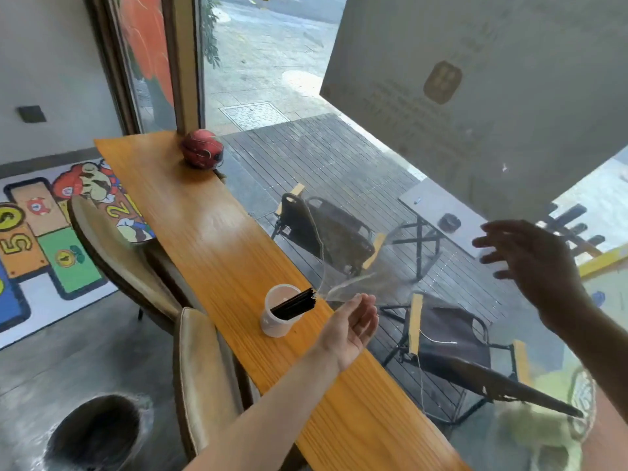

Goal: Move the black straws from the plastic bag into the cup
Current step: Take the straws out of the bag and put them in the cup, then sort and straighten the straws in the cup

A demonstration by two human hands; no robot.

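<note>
A white cup (273, 322) stands on the narrow wooden counter (217, 239). A bundle of black straws (296, 304) leans in it, with the top ends pointing right over the rim. A clear, crumpled plastic bag (360, 273) hangs in the air just right of the straw tips, and neither hand grips it. My left hand (353, 322) is open, palm up, right of the cup and under the bag's lower edge. My right hand (530, 263) is raised farther right with its fingers spread. It looks dark against the window and holds nothing.
A red round helmet-like object (202, 148) sits at the counter's far end. The window glass runs along the counter's right edge, with folding chairs (326, 229) outside. Padded chairs (200, 368) stand along the left side. A dark round bin (95, 433) is on the floor.
</note>
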